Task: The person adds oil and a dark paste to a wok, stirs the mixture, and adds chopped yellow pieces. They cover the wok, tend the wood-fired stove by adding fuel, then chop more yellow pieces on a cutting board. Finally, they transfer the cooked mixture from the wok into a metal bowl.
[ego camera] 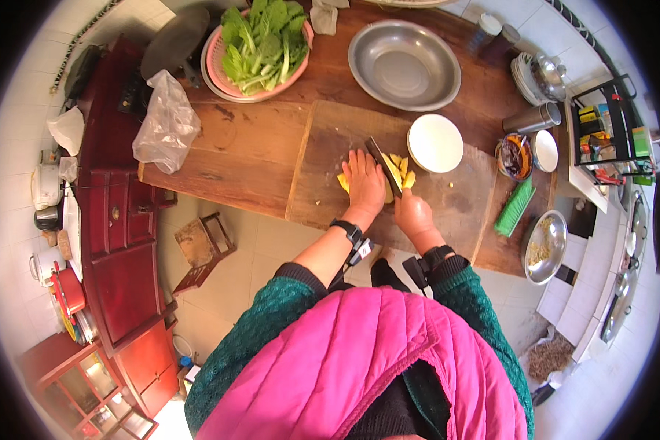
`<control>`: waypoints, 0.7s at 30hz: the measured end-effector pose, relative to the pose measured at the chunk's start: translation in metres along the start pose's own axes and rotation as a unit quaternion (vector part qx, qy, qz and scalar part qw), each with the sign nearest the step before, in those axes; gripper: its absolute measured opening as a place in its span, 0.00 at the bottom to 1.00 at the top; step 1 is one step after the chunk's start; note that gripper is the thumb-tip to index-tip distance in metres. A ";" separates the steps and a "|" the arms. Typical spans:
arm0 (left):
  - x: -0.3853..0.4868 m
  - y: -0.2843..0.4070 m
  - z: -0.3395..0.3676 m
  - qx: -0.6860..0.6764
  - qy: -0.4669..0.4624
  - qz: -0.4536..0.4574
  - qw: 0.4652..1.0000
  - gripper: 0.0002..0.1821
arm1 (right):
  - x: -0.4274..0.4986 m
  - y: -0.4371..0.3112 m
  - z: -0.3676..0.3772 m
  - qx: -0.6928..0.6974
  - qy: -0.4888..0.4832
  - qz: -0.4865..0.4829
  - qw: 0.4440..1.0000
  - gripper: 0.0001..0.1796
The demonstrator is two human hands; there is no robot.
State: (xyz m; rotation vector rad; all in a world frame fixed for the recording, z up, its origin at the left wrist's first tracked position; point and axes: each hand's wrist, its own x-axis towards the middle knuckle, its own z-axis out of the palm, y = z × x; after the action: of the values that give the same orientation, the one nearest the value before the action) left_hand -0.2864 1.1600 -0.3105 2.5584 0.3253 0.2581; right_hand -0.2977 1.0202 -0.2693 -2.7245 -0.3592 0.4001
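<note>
My left hand (364, 180) lies over a piece of yellow food (342, 181), holding it down on the wooden cutting board (330, 132). Most of that piece is hidden under the palm and fingers. In my right hand (414, 213) is the handle of a kitchen knife (382, 163). Its dark blade stands on edge beside my left fingers, pointing away from me. Several cut yellow pieces (408, 179) lie against the blade's right side. A white bowl (435, 143) sits on the board just beyond them.
A wide metal basin (404, 65) stands behind the board. Leafy greens (264, 47) fill a pink basket (215, 60) at the back left, near a plastic bag (166, 124). On the right are a green brush (515, 207), a metal bowl (544, 247) with scraps and a jar (514, 157).
</note>
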 end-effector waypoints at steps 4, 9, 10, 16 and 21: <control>-0.009 -0.003 -0.015 0.058 -0.047 -0.021 0.997 0.29 | 0.003 0.001 -0.014 -0.003 -0.009 -0.002 1.000 0.11; -0.012 -0.011 -0.006 0.060 -0.034 -0.019 0.997 0.29 | -0.009 -0.009 -0.037 -0.013 -0.026 -0.029 0.999 0.12; -0.013 -0.012 -0.003 0.064 -0.008 -0.009 0.998 0.29 | -0.014 -0.011 -0.040 -0.021 -0.037 -0.035 0.998 0.12; -0.012 -0.013 0.006 0.081 0.002 -0.021 0.996 0.29 | -0.029 -0.016 -0.053 -0.038 -0.063 -0.014 0.997 0.11; -0.011 -0.013 0.009 0.067 -0.020 -0.053 0.996 0.29 | -0.027 -0.016 -0.053 -0.032 -0.092 -0.011 0.995 0.11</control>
State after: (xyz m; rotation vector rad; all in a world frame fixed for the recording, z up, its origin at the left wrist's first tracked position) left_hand -0.2971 1.1625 -0.3263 2.6627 0.4757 0.1510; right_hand -0.3088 1.0105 -0.2096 -2.7503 -0.4566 0.6469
